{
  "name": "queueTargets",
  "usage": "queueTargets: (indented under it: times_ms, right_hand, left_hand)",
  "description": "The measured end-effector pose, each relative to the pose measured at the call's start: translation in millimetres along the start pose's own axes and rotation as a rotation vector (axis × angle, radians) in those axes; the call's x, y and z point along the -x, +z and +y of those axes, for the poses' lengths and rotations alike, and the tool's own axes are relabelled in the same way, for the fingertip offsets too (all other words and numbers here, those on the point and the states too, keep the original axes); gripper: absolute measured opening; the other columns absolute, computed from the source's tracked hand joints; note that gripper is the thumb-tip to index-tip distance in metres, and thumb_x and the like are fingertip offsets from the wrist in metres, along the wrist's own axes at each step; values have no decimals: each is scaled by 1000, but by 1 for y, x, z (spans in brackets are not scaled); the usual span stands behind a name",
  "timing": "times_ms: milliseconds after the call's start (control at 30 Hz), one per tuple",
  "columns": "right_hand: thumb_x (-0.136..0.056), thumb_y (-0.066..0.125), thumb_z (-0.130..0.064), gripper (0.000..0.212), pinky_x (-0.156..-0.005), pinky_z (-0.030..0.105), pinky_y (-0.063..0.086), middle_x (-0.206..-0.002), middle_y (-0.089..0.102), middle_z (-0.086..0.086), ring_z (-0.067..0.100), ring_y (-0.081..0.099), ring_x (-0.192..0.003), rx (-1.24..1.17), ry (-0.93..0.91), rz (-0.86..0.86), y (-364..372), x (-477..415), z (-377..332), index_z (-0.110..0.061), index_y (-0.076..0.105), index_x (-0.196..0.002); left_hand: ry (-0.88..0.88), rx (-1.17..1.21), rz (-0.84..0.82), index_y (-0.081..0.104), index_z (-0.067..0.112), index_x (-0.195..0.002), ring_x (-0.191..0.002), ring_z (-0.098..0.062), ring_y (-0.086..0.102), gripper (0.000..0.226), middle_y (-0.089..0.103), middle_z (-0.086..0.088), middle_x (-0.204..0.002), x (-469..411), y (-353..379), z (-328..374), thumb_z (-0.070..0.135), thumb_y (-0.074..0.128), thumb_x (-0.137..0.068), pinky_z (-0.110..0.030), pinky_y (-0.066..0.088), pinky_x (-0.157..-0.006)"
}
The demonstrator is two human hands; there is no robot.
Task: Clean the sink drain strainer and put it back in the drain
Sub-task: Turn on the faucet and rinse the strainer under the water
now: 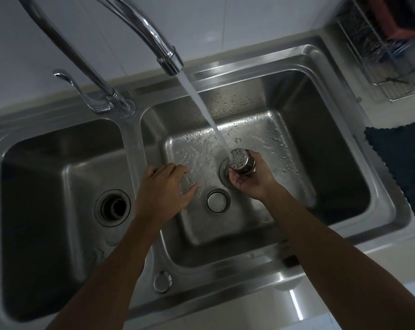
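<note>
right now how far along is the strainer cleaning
Done: the strainer is out of the drain and the tap is running. In hand: the right hand holds it, perforated base up, under the stream; the left hand is open beside it. Left: finish rinsing and seat it back in the drain. A round cap lies on the basin floor.

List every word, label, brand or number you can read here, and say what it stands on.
No text can be read in this view.
The strainer, tap and sink show no lettering.
A small mark on the right basin's floor is too small and blurred to read.
</note>
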State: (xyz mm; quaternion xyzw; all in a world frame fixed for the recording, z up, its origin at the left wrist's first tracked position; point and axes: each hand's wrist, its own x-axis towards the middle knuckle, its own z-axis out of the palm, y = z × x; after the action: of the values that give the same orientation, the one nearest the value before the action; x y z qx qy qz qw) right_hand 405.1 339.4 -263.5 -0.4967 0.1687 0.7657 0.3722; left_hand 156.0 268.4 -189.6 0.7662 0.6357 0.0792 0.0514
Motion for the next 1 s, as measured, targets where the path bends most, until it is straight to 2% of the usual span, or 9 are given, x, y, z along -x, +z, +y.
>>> queueTargets:
  times_ms: [200,300,367,467,533,600,667,767,1000]
  right_hand:
    - [-87,77,-38,50,-70,37,64,-123,66,19,28,67,-108,-27,-40,-16,1,2,-1,-4,67,-123]
    - [-84,81,-35,43,-74,35,63,-124,69,17,26,70,-107,150,-118,16,2,7,-1,-10,70,-117]
    - [-79,86,-34,46,-72,33,63,-118,71,15,22,71,-98,456,-257,115,-1,11,-1,-10,69,-113]
    - [-69,92,-36,72,-84,30,56,-117,67,1,16,65,-101,1137,-619,314,-16,18,-4,-16,59,-129]
    - [-67,91,-39,78,-86,29,50,-116,66,-2,18,60,-107,1484,-776,332,-25,25,-4,-20,54,-133]
    - [-69,88,-36,76,-89,35,50,-122,65,5,27,56,-115,1739,-847,312,-33,31,-3,-18,51,-133]
    - [-71,88,-34,77,-93,41,48,-130,58,11,35,52,-120,1947,-833,257,-39,35,-2,-12,47,-132]
    - [-73,87,-36,84,-92,44,47,-133,51,17,39,52,-120,2150,-731,242,-43,39,1,-7,38,-135]
    - [-68,91,-35,100,-90,45,49,-133,47,17,38,53,-120,2304,-626,255,-51,39,3,-5,29,-140]
  left_hand:
    - [4,9,-5,71,21,-106,-83,-19,70,42,73,5,-96,0,-1,1,58,72,-87,-39,43,-85]
    - [3,3,-11,71,21,-104,-82,-20,70,41,73,5,-95,0,-2,2,57,74,-85,-39,42,-85]
    - [1,6,-16,71,21,-104,-83,-20,70,40,73,5,-95,0,-2,1,57,75,-86,-39,43,-85]
    - [-8,0,-25,71,21,-105,-83,-20,70,41,73,4,-96,0,-1,1,58,73,-86,-40,44,-86]
    - [-13,-1,-24,70,22,-105,-83,-21,69,41,73,4,-96,0,-1,1,59,71,-86,-40,44,-87]
    - [-18,2,-27,70,22,-105,-84,-21,69,42,73,4,-97,1,0,1,59,71,-87,-40,44,-88]
    - [-22,4,-26,70,22,-105,-84,-21,70,42,73,4,-97,1,0,1,60,71,-86,-40,44,-88]
    - [-22,0,-16,71,22,-104,-82,-21,70,42,74,4,-95,1,0,2,60,72,-86,-40,44,-86]
    - [-18,0,-18,71,23,-105,-84,-20,71,43,74,5,-96,1,1,0,61,71,-86,-40,44,-86]
